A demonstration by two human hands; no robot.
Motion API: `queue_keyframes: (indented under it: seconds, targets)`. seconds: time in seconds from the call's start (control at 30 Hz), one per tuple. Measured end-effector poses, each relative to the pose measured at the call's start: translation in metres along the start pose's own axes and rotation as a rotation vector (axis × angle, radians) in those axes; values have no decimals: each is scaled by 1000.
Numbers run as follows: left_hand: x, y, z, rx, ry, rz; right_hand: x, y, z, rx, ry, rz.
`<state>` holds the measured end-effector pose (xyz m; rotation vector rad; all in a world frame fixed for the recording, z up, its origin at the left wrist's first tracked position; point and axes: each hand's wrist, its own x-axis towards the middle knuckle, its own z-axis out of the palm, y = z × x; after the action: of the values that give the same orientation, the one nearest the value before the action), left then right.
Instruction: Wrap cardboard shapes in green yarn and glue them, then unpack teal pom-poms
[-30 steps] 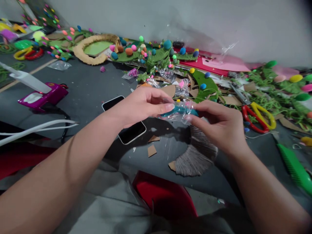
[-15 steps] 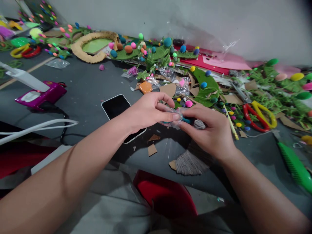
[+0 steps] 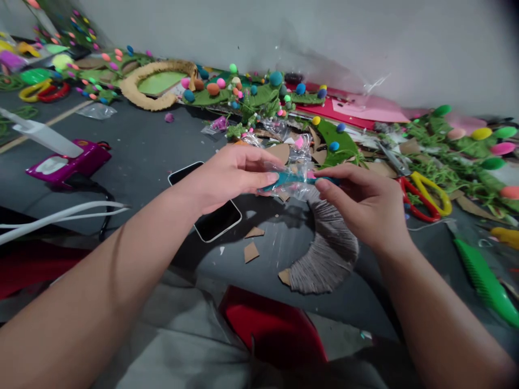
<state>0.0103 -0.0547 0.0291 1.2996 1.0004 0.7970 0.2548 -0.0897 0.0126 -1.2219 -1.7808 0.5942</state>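
Both your hands have lifted and drawn apart since half a second ago, stretching the clear plastic packet (image 3: 294, 183) with a teal piece inside. Your left hand (image 3: 231, 175) pinches one end, your right hand (image 3: 363, 202) the other, above the yarn-wrapped ring (image 3: 324, 254) near the bench's front edge, beside the phone (image 3: 208, 213).

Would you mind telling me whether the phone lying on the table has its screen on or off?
Off: the phone lies face up with a wholly black screen, partly hidden by the left hand.
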Motion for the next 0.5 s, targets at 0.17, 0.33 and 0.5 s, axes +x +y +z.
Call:
queue_keyframes:
  seconds: [0.17,0.33,0.5]
  targets:
    - [2,-3,-1,23,27,0,1,0,0,57,-46,55]
    - [2,-2,-2,25,34,-7,4,1,0,249,-84,151]
    - [1,-1,3,38,38,-38,2,1,-1,65,-56,136]
